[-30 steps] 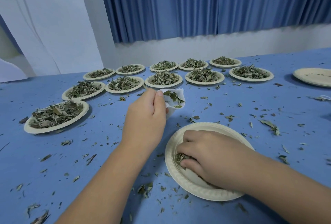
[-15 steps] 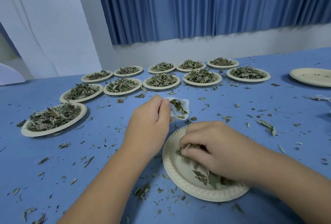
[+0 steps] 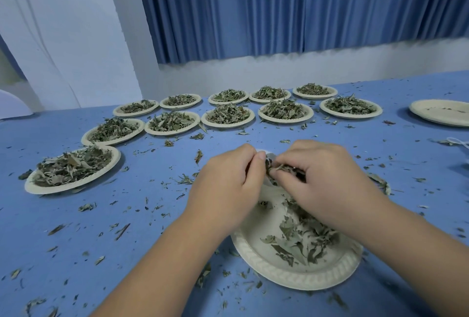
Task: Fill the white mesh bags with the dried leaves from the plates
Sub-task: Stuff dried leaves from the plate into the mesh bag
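Fingers (image 3: 284,180) of right hand (image 3: 330,179) pinch dried leaves (image 3: 280,168) against white mesh bag (image 3: 269,157), pinched by left hand (image 3: 225,182).

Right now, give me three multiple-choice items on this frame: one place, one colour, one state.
1. Where is the plate stack? A far left B far right C under the hands
2. Table colour? A white B green C blue
3. Right hand? A pinches leaves B lies flat C hangs idle
Key: 1 B, it sits at the right edge; 2 C, blue shows all round the scraps; 3 A, it curls round leaves beside the bag.
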Tool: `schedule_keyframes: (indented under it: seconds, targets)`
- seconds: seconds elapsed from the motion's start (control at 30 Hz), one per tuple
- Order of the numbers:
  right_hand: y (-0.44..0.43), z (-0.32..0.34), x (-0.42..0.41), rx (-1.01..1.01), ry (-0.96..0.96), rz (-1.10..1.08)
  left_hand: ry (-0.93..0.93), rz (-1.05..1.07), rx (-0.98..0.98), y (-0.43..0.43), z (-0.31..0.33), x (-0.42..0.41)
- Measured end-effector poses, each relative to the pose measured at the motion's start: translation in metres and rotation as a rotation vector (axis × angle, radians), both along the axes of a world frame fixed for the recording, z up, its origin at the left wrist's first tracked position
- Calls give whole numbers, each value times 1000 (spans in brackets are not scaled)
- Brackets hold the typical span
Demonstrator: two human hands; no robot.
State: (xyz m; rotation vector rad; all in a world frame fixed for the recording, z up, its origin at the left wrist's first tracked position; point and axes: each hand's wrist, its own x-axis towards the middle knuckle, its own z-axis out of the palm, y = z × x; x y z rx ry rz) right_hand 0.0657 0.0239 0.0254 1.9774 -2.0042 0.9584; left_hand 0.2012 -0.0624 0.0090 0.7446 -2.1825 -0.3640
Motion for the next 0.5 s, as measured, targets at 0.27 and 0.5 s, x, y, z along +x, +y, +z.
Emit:
schedule_keyframes:
  seconds: [0.27,0.5]
  targets:
    - [-4,-1,7,94,44,-102,-84,-58,-47,4,-1,-4]
    - [-2,-2,5,100,-69,-46,-97,-78,-32,7,0,-4]
